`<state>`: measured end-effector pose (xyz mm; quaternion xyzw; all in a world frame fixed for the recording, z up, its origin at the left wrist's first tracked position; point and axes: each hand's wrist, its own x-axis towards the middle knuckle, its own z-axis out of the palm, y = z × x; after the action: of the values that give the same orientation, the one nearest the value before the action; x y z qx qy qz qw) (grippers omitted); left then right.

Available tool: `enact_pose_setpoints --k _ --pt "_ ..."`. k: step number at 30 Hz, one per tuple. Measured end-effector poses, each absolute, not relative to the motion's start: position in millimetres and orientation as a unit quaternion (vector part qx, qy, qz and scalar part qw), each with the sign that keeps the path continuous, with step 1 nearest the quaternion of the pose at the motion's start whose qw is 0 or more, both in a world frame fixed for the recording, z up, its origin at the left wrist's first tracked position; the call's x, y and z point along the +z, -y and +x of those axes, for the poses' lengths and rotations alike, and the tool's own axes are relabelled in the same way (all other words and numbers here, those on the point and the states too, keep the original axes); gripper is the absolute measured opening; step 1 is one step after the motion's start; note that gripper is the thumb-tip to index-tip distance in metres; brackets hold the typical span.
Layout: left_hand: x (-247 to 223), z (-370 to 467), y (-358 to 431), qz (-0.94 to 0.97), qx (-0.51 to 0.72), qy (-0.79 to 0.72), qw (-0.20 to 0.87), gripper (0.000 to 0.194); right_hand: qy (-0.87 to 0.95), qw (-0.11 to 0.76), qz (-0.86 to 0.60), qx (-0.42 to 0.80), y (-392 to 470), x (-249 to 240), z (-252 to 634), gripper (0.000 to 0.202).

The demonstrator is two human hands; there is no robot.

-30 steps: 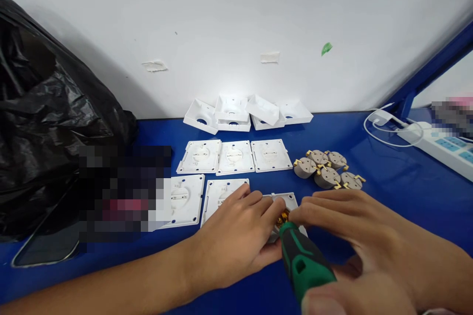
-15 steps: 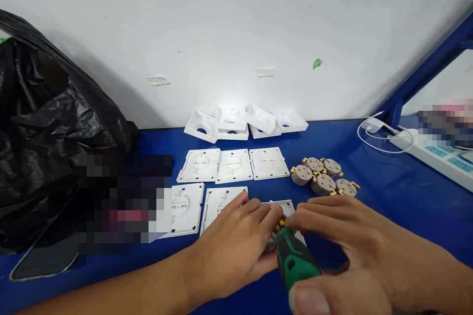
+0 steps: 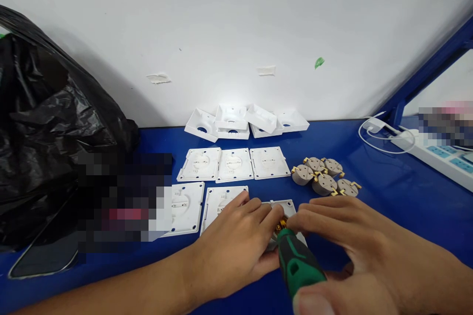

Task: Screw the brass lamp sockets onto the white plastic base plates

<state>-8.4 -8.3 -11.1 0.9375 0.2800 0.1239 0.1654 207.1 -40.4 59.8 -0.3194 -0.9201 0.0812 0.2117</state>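
My right hand (image 3: 364,243) is wrapped round the green and black handle of a screwdriver (image 3: 297,261). The driver slants down over a white square plate (image 3: 287,204), its tip out of sight at some brass-coloured metal (image 3: 282,225). Bent fingers of my left hand (image 3: 238,236) grip the plate and a greyish part on it from the left, covering most of both. The fingertips of the two hands nearly meet around the brass metal. Just beyond my right hand lies a cluster of round grey-brown blocks (image 3: 324,184) with brass tabs.
More square plates (image 3: 233,166) lie in two rows on the blue table (image 3: 332,138). Behind them, white box-like covers (image 3: 201,125) lean against the wall. A black plastic bag (image 3: 62,98) fills the left side, and a power strip (image 3: 439,150) with a white cable lies right.
The screwdriver handle and my right thumb have shifted slightly to the right and down. My left hand keeps its place on the plate.
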Motion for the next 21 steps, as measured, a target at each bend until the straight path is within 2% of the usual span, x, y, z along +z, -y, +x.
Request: enact_pose_setpoints --k 7,11,13,16,21 --pt "-12 -7 8 0.937 0.124 -0.280 0.166 0.026 0.931 0.205 -0.297 0.046 44 61 206 0.033" --pt "-11 -7 8 0.940 0.116 -0.280 0.157 0.023 0.936 0.190 -0.292 0.040 42 68 205 0.025" --pt "-11 -7 8 0.942 0.115 -0.278 0.150 0.024 0.927 0.212 -0.304 0.048 40 67 204 0.018" --pt "-11 -7 8 0.946 0.109 -0.273 0.140 0.024 0.910 0.271 -0.303 0.074 38 61 203 0.025" --pt "-15 -7 9 0.951 0.115 -0.269 0.105 0.018 0.905 0.272 -0.319 0.073 38 60 200 0.029"
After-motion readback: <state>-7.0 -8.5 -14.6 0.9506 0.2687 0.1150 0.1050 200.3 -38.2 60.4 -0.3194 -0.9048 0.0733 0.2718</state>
